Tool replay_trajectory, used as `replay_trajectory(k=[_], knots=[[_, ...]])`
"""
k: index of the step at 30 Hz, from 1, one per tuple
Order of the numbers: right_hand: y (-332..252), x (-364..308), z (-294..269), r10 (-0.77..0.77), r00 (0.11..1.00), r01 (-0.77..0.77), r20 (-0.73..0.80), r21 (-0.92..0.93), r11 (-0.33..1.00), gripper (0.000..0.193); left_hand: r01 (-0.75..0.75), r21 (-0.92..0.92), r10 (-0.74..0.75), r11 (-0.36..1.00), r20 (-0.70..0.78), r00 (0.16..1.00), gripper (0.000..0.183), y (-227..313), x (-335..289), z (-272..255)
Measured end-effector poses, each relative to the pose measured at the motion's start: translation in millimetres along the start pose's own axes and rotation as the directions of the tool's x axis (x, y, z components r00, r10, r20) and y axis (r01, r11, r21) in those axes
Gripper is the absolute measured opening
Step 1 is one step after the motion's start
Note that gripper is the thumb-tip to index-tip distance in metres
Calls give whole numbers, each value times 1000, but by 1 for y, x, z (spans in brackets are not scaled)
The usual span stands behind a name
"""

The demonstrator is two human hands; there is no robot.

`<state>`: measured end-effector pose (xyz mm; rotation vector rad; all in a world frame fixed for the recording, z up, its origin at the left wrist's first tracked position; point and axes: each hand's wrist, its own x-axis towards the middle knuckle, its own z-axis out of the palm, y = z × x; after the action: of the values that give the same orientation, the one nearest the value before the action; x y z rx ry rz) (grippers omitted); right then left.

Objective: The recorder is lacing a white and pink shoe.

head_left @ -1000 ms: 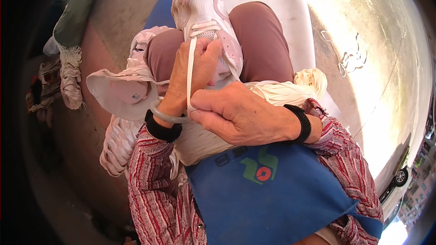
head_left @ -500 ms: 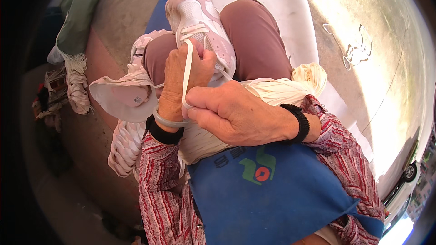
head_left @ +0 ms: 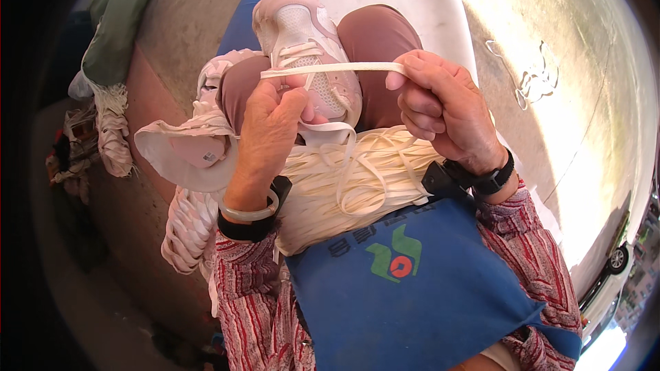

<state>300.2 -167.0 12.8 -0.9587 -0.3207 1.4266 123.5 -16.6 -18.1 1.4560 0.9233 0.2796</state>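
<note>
A pink and white sneaker (head_left: pixel 295 34) rests between my knees, toe pointing away from me, with lace crossing its upper. My right hand (head_left: pixel 447 103) pinches a flat cream shoelace (head_left: pixel 344 66) between thumb and finger. The lace runs taut and nearly level across the sneaker to the fingers of my left hand (head_left: pixel 271 124). Those fingers are curled against the shoe's near left side, and part of their grip is hidden. A loose loop of lace (head_left: pixel 361 192) hangs from the shoe over a thick bundle of cream laces (head_left: pixel 309 206) on my lap.
More pink and white shoes (head_left: pixel 213 134) lie by my left thigh. A blue apron (head_left: pixel 412 295) covers my lap. Loose laces (head_left: pixel 536 79) lie on the floor at the right. A green sack (head_left: pixel 124 27) is at the far left, and a white car (head_left: pixel 605 295) stands far right.
My right hand has moved up and right, drawing the lace out straight across the shoe. My hands, crossed close together before, are now apart, and the lace bundle shows between them.
</note>
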Motion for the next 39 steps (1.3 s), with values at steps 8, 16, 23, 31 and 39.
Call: replay_trajectory(k=[8,16,23,31,39], knots=[[2,14,-65,21,933,69,-360,237,969,12,237,-362,-166,901,215,962,30,-15,-58,-117],[-3,15,-118,-18,868,193,-497,303,933,22,-235,-910,206,342,-172,963,26,-66,-118,-225],[-11,31,-126,-90,806,138,-585,38,990,21,-626,-744,-3,234,-644,765,19,-75,-145,-280],[-27,33,-116,-667,745,-93,-22,-993,-72,15,-746,-665,251,22,-719,648,15,-79,-161,-336],[2,40,-16,-361,844,409,397,-911,-46,23,-385,-435,299,814,-254,920,39,-29,-67,-169]])
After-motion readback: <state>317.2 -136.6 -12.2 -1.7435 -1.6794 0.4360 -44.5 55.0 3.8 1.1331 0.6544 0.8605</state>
